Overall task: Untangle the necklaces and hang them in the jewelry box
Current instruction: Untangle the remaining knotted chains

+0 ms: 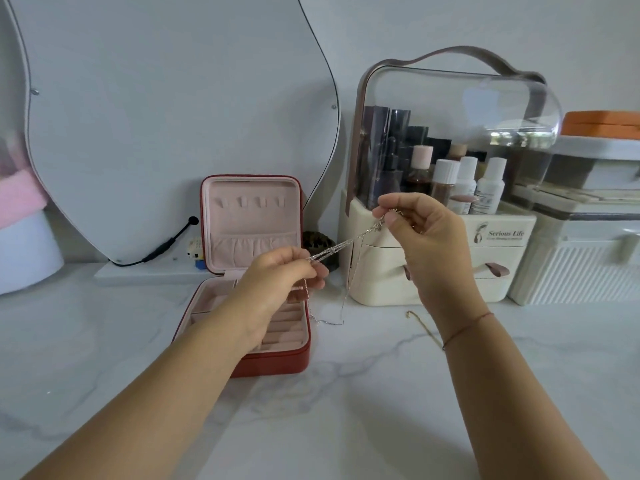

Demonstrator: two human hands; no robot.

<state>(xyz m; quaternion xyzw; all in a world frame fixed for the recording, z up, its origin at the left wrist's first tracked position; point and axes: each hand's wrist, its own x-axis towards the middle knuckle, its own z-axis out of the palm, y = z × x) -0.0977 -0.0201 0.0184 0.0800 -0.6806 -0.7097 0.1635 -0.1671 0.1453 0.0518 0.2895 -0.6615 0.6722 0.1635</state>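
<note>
Both hands, left [277, 275] and right [419, 230], pinch the silver chains [341, 244] taut between them, exposing the knot; the box [273, 367] sits open, hooks waiting.

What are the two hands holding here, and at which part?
Both pinch the tangled silver necklaces, stretched taut between them: the left hand at the lower end, the right hand at the upper end. Loose strands dangle below.
</note>
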